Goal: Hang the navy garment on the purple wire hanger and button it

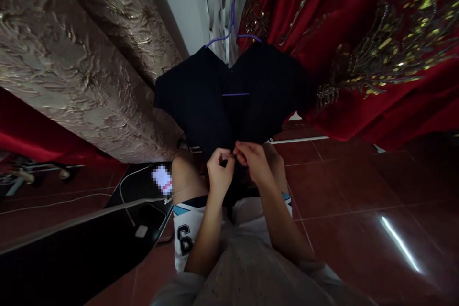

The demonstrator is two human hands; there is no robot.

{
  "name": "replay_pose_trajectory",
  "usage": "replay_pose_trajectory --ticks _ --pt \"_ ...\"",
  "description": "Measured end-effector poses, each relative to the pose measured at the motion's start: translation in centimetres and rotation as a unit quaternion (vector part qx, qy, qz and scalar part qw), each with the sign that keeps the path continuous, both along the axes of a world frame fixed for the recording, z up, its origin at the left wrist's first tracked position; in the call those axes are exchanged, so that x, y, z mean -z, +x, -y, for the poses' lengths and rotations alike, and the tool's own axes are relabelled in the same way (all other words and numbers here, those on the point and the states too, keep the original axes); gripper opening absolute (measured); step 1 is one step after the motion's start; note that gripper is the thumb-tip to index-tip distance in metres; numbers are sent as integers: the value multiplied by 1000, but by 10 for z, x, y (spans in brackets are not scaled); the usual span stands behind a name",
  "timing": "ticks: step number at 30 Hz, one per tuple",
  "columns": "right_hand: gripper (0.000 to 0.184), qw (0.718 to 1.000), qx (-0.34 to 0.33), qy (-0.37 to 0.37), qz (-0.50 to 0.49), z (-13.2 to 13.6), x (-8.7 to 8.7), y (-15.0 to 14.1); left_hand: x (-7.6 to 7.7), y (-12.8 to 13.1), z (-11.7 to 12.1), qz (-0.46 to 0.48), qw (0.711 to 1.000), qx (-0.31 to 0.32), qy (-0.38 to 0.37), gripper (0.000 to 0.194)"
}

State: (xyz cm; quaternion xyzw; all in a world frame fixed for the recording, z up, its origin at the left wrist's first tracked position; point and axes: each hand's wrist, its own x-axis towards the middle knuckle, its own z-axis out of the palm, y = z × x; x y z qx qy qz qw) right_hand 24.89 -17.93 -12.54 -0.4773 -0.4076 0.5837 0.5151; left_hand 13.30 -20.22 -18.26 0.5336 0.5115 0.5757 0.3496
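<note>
In the head view, a dark garment (229, 100) is seen hanging on a purple hanger (234, 33) at the centre of the frame, between a beige embossed curtain (71, 57) at upper left and red gold-embroidered fabric (376, 48) at upper right, its lower edge pinched by the left hand (219, 170) and the right hand (253, 160), whose fingertips meet just below centre. The step appears to be fastening the front, best done with both edges kept aligned and taut. Both forearms are raised from the lap, wrists bent inward, each grip narrow on cloth.
</note>
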Motion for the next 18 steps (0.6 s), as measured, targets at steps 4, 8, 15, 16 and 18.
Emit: replay_pose_trajectory --ticks 4,8,15,16,18 --pt "39 990 59 128 -29 -63 -74 4 16 7 -21 -20 1000 -4 19 4" --pt "46 977 62 204 -7 -99 -141 -4 12 20 -45 -38 998 32 40 7" --pt "44 971 13 236 44 -81 -141 5 -105 -1 -85 -68 973 155 154 40" --pt "45 968 7 247 47 -79 -139 8 -125 -6 -91 -74 971 113 197 40" --pt "47 960 10 274 47 -79 -137 11 -156 -12 -102 -112 956 66 264 32"
